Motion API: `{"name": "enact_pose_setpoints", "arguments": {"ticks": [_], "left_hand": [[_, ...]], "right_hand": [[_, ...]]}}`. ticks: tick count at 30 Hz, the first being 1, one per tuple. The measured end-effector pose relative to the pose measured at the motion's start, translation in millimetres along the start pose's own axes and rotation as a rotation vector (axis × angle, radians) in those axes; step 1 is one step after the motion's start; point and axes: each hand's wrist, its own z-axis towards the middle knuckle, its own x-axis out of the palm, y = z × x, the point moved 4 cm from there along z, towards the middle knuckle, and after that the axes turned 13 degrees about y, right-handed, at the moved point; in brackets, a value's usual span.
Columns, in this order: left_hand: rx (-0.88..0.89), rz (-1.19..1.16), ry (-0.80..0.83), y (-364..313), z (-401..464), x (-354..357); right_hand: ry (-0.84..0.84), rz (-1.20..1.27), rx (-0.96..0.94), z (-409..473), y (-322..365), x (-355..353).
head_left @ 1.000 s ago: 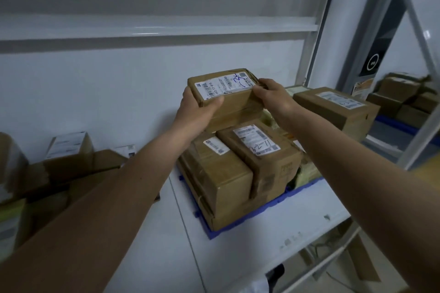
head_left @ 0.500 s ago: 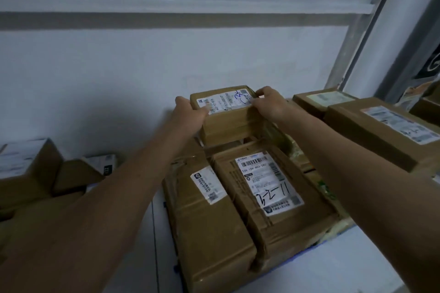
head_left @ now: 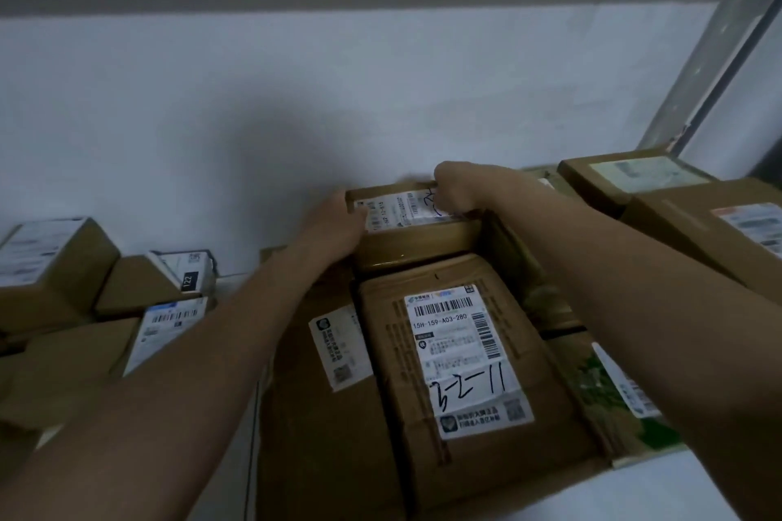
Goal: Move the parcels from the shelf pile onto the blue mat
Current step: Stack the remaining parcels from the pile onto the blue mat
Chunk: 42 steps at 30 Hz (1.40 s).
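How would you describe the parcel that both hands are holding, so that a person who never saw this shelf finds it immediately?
Look at the stack of brown parcels in the middle of the shelf, against the white back wall. The held parcel sits at the back of the stack, behind the big parcel marked 15H-159-A03-280. Only this one has the left hand and right hand gripping its ends, and blue handwriting on its label.

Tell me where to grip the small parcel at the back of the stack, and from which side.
Grip the small parcel by its two short ends, coming from above and in front. The wall sits close behind it and a labelled box fills its front, so only the ends stay reachable.
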Motion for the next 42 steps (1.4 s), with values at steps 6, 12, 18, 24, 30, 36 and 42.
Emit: {"name": "enact_pose_setpoints", "arguments": {"ticks": [6, 12, 18, 24, 30, 36, 42], "left_hand": [[-0.168, 0.22, 0.022, 15, 11, 8], [-0.288, 0.469, 0.057, 12, 10, 16], [-0.312, 0.559, 0.125, 12, 10, 19], [-0.277, 0.572, 0.125, 13, 11, 20], [-0.141, 0.548, 0.003, 3, 3, -4], [0.009, 0.613, -0.106, 4, -18, -35], [0.006, 0.664, -0.108, 19, -48, -51]], "right_hand": [[0.083, -0.089, -0.086, 9, 5, 8], [0.146, -0.159, -0.036, 32, -2, 25], [0.151, -0.165, -0.043, 40, -5, 24], [0.144, -0.157, -0.032, 43, -6, 26], [-0.074, -0.159, -0.077, 40, 3, 13], [-0.168, -0.255, -0.184, 15, 40, 9], [-0.082, -0.24, -0.168, -6, 69, 22]]}}
